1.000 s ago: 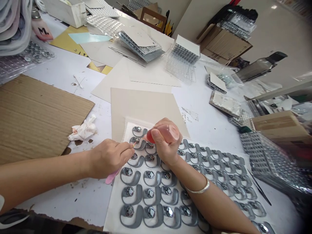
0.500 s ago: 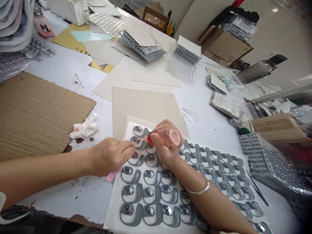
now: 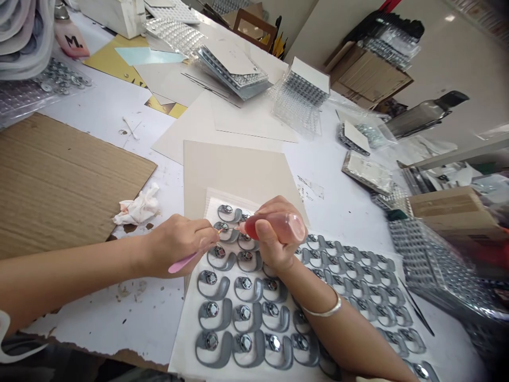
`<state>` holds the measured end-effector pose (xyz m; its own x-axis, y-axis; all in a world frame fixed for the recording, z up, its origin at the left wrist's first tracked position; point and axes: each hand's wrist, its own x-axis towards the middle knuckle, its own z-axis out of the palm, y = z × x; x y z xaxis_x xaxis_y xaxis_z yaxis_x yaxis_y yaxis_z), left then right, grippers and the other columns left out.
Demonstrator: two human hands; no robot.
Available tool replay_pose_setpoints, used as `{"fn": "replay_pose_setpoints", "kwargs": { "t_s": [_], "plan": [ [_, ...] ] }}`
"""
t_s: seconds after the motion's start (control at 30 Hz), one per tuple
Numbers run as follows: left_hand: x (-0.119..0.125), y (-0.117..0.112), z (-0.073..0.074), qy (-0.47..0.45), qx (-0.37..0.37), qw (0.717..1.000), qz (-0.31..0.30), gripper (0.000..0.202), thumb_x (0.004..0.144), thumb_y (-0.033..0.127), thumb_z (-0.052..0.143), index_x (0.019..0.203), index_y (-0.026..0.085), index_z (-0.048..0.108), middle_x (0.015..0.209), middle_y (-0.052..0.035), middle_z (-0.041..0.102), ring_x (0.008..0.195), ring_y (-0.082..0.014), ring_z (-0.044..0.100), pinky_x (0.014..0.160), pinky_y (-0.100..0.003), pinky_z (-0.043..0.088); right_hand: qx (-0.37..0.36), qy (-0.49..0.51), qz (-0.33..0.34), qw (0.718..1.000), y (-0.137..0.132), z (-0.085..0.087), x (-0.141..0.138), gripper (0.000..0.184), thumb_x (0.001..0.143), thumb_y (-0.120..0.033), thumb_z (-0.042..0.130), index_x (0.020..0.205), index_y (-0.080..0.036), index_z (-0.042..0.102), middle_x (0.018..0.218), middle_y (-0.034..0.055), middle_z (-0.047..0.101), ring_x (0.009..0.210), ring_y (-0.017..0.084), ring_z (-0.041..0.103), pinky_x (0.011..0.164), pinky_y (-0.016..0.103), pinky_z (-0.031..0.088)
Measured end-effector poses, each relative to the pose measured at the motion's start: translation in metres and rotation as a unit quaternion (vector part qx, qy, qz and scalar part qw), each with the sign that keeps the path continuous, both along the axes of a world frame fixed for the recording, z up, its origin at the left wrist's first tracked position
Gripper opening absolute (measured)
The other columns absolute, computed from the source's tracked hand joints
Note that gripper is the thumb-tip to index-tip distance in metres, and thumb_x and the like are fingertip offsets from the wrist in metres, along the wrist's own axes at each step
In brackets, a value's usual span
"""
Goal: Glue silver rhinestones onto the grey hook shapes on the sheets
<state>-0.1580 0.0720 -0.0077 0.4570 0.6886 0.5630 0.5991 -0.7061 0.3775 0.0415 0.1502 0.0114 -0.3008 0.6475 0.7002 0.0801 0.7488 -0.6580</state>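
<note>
My right hand [image 3: 274, 236] is wrapped round a squeeze bottle of reddish liquid [image 3: 276, 225], tipped so its thin nozzle points left. Pinched in my left hand [image 3: 181, 246] is a thin pink-handled tool [image 3: 183, 262]; its orange tip meets a small grey curved piece [image 3: 226, 231] near the bottle's nozzle. Rows of such grey curved pieces, each with a shiny round metal part, lie on a white sheet [image 3: 185, 339] beneath both hands. What kind of pieces they are I cannot tell.
Crumpled tissue [image 3: 139, 206] lies left of the sheet, beside a cardboard piece [image 3: 71, 180]. Beyond the hands is a beige card [image 3: 238, 164]. Black tweezers [image 3: 417, 307] rest at the right. Stacked clear trays [image 3: 421, 254] and a dark drinking bottle [image 3: 425, 114] stand further right.
The squeeze bottle and my right hand have shifted slightly right. My left hand has risen a little to the left, and the pink handle now tilts flatter.
</note>
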Motion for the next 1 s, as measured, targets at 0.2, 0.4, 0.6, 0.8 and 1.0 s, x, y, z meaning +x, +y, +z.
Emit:
{"fn": "replay_pose_setpoints", "kwargs": {
  "t_s": [0.2, 0.4, 0.6, 0.8, 1.0],
  "plan": [
    [-0.003, 0.003, 0.003, -0.04, -0.045, 0.998, -0.029, 0.01, 0.09, 0.012, 0.045, 0.091, 0.014, 0.054, 0.077, -0.0047, 0.064, 0.065, -0.0109, 0.062, 0.055, -0.017, 0.051, -0.017, -0.021, 0.002, 1.0, 0.0, -0.001, -0.001, 0.012, 0.079, -0.022, 0.063, 0.068, -0.021, 0.059, 0.063, 0.0024, 0.059, 0.06, 0.016, 0.055, 0.05, 0.031, 0.045],
    [-0.006, 0.006, 0.006, -0.08, -0.087, 0.992, -0.049, 0.012, 0.089, 0.01, 0.046, 0.096, 0.013, 0.056, 0.078, -0.0054, 0.064, 0.065, -0.012, 0.062, 0.055, -0.019, 0.049, -0.009, -0.014, 0.01, 1.0, 0.0, 0.0, -0.004, 0.012, 0.078, -0.02, 0.064, 0.067, -0.02, 0.059, 0.062, 0.0014, 0.058, 0.058, 0.014, 0.054, 0.049, 0.029, 0.045],
    [-0.009, 0.013, 0.01, -0.129, -0.104, 0.983, -0.081, 0.011, 0.089, 0.008, 0.049, 0.095, 0.012, 0.057, 0.073, -0.0039, 0.062, 0.065, -0.0106, 0.057, 0.059, -0.019, 0.048, 0.003, -0.017, 0.005, 1.0, 0.0, -0.002, -0.002, 0.008, 0.077, -0.021, 0.065, 0.071, -0.02, 0.06, 0.067, 0.0019, 0.058, 0.058, 0.014, 0.054, 0.048, 0.03, 0.045],
    [-0.01, 0.017, 0.009, -0.166, -0.12, 0.975, -0.09, 0.007, 0.088, 0.009, 0.053, 0.091, 0.012, 0.059, 0.072, -0.0026, 0.062, 0.063, -0.009, 0.056, 0.061, -0.017, 0.047, 0.016, -0.018, 0.017, 1.0, 0.0, -0.003, -0.002, 0.007, 0.078, -0.018, 0.063, 0.072, -0.02, 0.06, 0.068, 0.0017, 0.058, 0.062, 0.014, 0.054, 0.049, 0.029, 0.045],
    [-0.013, 0.019, 0.01, -0.163, -0.157, 0.971, -0.083, 0.006, 0.088, 0.011, 0.055, 0.089, 0.012, 0.061, 0.071, -0.002, 0.062, 0.06, -0.0086, 0.055, 0.059, -0.018, 0.044, 0.019, -0.025, 0.012, 0.999, -0.001, -0.003, -0.002, 0.008, 0.079, -0.021, 0.062, 0.071, -0.022, 0.061, 0.069, 0.0022, 0.059, 0.062, 0.015, 0.054, 0.049, 0.031, 0.045]
  ]
}}
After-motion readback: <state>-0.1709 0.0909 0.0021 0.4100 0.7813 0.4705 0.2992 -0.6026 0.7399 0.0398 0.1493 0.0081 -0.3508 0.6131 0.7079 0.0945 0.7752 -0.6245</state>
